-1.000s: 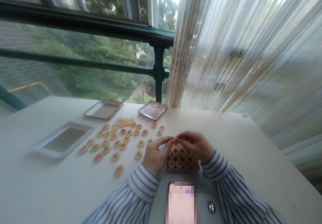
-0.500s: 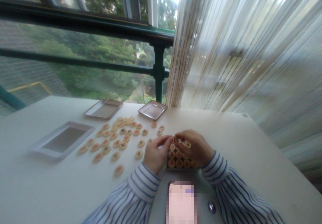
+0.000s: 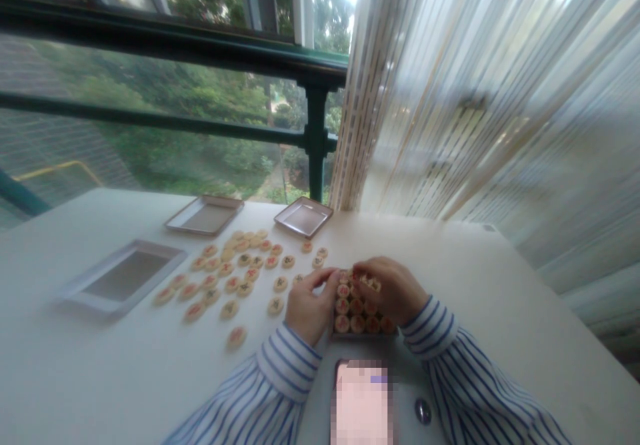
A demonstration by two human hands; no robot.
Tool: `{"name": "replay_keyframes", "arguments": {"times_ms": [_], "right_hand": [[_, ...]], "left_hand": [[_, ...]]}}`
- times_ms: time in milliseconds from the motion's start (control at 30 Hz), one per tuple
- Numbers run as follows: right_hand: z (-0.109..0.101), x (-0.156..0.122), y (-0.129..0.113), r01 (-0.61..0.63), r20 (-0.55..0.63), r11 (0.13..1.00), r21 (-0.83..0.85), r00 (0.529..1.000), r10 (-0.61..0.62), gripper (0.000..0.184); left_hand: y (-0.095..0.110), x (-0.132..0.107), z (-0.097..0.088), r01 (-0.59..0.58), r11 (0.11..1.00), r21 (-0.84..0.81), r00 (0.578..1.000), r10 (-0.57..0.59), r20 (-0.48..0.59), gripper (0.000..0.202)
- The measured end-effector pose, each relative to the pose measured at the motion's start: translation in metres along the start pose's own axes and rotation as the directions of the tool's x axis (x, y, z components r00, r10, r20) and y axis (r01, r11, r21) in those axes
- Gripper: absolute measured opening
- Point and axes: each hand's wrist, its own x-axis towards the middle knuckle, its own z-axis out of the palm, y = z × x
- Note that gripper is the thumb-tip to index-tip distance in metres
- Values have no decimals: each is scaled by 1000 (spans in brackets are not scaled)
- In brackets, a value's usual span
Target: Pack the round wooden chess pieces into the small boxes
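A shallow tray (image 3: pixel 365 336) in front of me holds rows of round wooden Chinese chess pieces (image 3: pixel 357 324), red characters facing up. My left hand (image 3: pixel 311 306) is closed at the tray's left side, thumb and forefinger meeting at its upper left edge; its other fingers are curled out of sight. Over the right part of the tray arches my right hand (image 3: pixel 396 290), fingers bent down onto a chess piece in the far rows. That hand covers several pieces. Left of the tray, many loose chess pieces (image 3: pixel 229 310) with red or black characters lie scattered.
Two shallow trays (image 3: pixel 173 226) (image 3: pixel 304 218) stand at the table's far side, and a pale rectangular tray or lid (image 3: pixel 113 312) lies at left. Near me are a phone (image 3: pixel 360 405) and a small dark oval object (image 3: pixel 423 411). A green railing (image 3: pixel 316 132) and string curtain (image 3: pixel 440 98) border the table.
My right fingertips have shifted slightly right, away from my left fingertips, and lower over the far rows. More of the pieces at the tray's upper left show. My left hand has barely moved.
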Motion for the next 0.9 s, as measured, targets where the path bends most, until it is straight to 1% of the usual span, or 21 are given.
{"name": "replay_keyframes", "arguments": {"times_ms": [133,267,367,667,900], "right_hand": [[0,1,8,-53,14,999,11,999,53,19],[2,2,15,-98,69,995,-4,993,98,17],[4,2,18,-126,86,992,-33,988,128,19],[10,3,23,-153,183,980,-124,967,175,23],[9,4,22,-139,226,980,-140,959,169,27]], "left_hand": [[-1,1,-1,19,997,71,1000,-17,-23,27],[-5,2,-1,-11,986,167,1000,15,-22,27],[-9,2,0,-18,977,212,999,24,-23,27],[-15,2,1,-15,975,222,1000,17,-10,27],[-14,1,1,-15,977,213,1000,16,-2,26]]}}
